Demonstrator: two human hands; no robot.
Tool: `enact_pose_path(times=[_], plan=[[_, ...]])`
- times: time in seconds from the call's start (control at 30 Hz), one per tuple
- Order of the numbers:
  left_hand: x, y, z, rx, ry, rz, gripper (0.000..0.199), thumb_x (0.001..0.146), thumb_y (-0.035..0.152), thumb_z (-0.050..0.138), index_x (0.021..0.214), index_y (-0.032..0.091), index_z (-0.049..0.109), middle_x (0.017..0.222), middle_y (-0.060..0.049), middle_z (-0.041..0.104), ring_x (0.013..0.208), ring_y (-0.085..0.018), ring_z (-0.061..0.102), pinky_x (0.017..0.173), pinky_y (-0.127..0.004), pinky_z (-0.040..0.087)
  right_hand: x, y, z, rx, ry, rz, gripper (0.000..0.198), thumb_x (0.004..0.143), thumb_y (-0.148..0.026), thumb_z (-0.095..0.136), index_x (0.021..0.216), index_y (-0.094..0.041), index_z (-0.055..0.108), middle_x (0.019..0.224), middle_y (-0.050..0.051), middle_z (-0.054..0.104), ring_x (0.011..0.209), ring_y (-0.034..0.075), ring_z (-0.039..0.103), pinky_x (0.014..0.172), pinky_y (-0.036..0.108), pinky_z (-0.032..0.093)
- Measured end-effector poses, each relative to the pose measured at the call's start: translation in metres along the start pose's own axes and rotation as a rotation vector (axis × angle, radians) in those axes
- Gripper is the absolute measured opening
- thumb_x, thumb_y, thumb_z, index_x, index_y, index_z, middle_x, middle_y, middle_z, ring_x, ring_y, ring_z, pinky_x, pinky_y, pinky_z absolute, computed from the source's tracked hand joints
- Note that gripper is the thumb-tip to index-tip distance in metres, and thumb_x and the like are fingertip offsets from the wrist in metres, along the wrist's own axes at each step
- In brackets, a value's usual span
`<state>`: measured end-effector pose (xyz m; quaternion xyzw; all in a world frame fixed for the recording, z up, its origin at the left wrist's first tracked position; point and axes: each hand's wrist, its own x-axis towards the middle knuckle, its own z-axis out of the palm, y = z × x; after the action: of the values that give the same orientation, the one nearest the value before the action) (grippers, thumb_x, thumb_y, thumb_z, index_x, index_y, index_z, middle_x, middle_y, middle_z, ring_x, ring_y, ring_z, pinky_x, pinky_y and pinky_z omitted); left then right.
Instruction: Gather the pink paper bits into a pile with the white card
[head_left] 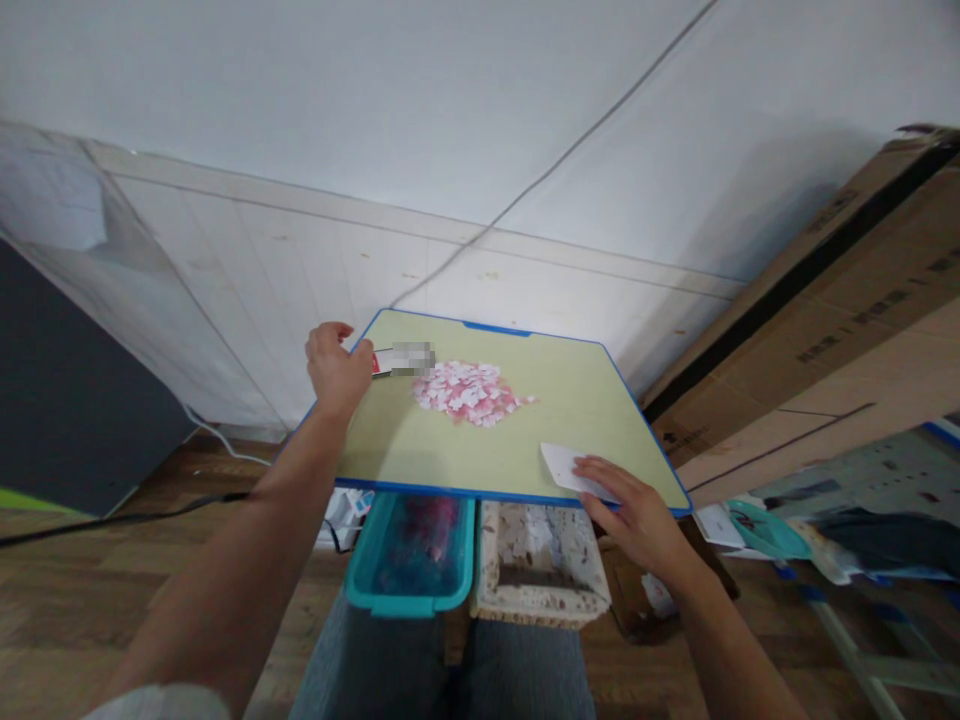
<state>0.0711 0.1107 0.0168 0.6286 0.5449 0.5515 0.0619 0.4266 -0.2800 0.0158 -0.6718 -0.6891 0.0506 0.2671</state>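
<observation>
My left hand (pixel 339 372) is at the left edge of a pale yellow-green board (pixel 450 460) with a blue rim. Its fingers are curled round the near end of a flat, phone-like object (pixel 383 362), white and red with a dark edge; its far end is blurred out. At the front right of the board, my right hand (pixel 630 510) grips a white card (pixel 562 466), fingers on top and the thumb near the board's edge. Between both hands lies a loose pile of small pink and white pieces (pixel 472 392), touched by neither hand.
Under the board's front edge stand a teal plastic bin (pixel 409 603) and a speckled white box (pixel 540 605). Large cardboard boxes (pixel 810 290) lean at the right. A grey cable (pixel 555 165) runs down the wall behind. A dark panel (pixel 67 390) stands left.
</observation>
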Motion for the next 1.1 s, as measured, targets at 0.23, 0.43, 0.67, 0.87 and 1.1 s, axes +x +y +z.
enact_pose_path(times=[0.23, 0.43, 0.67, 0.87, 1.1], plan=[[0.018, -0.024, 0.001, 0.086, 0.003, -0.104, 0.027, 0.082, 0.029, 0.064, 0.107, 0.021, 0.058, 0.111, -0.01, 0.062, 0.106, -0.028, 0.056, 0.101, -0.049, 0.046, 0.054, 0.027, -0.008, -0.085, 0.184, 0.211, 0.025, 0.093, -0.035, 0.059, 0.111, -0.025, 0.073, 0.105, 0.007, 0.079, 0.093, 0.028, 0.074, 0.088, 0.044, 0.057], [0.01, -0.025, 0.019, 0.127, -0.101, 0.015, 0.02, 0.088, 0.034, 0.058, 0.103, 0.021, 0.059, 0.113, -0.013, 0.064, 0.111, -0.031, 0.057, 0.101, -0.05, 0.045, 0.127, 0.064, 0.0, 0.323, 0.517, 0.347, 0.043, 0.076, -0.046, 0.077, 0.109, -0.017, 0.075, 0.105, 0.009, 0.078, 0.089, 0.027, 0.072, 0.078, 0.038, 0.057], [-0.005, -0.013, 0.023, 0.189, -0.176, 0.229, 0.024, 0.091, 0.038, 0.058, 0.107, 0.021, 0.063, 0.113, -0.012, 0.067, 0.112, -0.033, 0.058, 0.101, -0.049, 0.044, 0.208, 0.038, 0.011, 0.511, 0.537, 0.36, 0.055, 0.062, -0.034, 0.084, 0.114, -0.02, 0.071, 0.088, 0.003, 0.074, 0.063, 0.018, 0.063, 0.054, 0.029, 0.048], [0.004, 0.025, 0.037, 0.14, -0.278, 0.463, 0.022, 0.09, 0.033, 0.061, 0.108, 0.023, 0.065, 0.118, -0.01, 0.065, 0.116, -0.031, 0.057, 0.104, -0.049, 0.043, 0.247, 0.0, 0.008, 0.812, 0.426, 0.264, 0.046, 0.057, -0.021, 0.083, 0.097, -0.026, 0.061, 0.077, -0.006, 0.065, 0.059, 0.014, 0.059, 0.051, 0.024, 0.044], [0.012, 0.011, 0.054, 0.062, -0.187, 0.343, 0.025, 0.086, 0.028, 0.064, 0.11, 0.022, 0.064, 0.112, -0.01, 0.064, 0.113, -0.03, 0.056, 0.104, -0.049, 0.043, 0.232, -0.014, 0.027, 1.076, 0.217, 0.329, 0.044, 0.062, -0.035, 0.092, 0.098, -0.023, 0.07, 0.093, 0.002, 0.077, 0.076, 0.021, 0.071, 0.068, 0.033, 0.057]])
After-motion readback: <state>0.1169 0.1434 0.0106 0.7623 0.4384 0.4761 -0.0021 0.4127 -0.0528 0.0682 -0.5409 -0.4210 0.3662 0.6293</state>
